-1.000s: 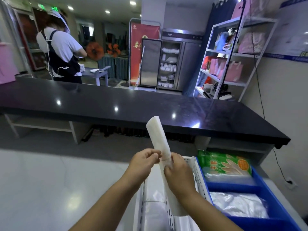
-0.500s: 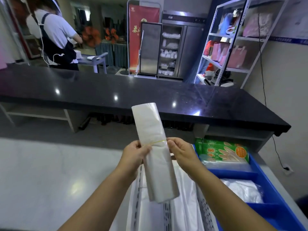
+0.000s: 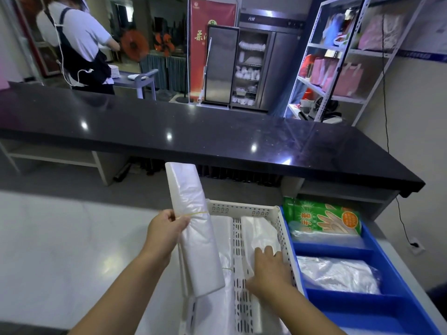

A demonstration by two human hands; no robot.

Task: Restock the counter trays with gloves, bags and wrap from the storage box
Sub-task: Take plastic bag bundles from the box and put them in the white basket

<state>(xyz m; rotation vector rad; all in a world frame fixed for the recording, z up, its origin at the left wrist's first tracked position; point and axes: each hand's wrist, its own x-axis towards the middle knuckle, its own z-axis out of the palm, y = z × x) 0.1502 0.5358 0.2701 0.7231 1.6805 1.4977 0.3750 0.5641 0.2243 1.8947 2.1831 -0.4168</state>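
Near end of white tray (image 3: pixel 242 209) and blue bin (image 3: pixel 362 315) beyond the bottom edge

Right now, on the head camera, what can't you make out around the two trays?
Head view:
- Left compartment of the white perforated tray: mostly behind the bag bundle the left hand holds.
- Right hand on the loose bags: gripping or pressing, hidden under the hand itself.
- Near end of the blue tray: cut off by the bottom edge.
- Glove packet print: too small to read.
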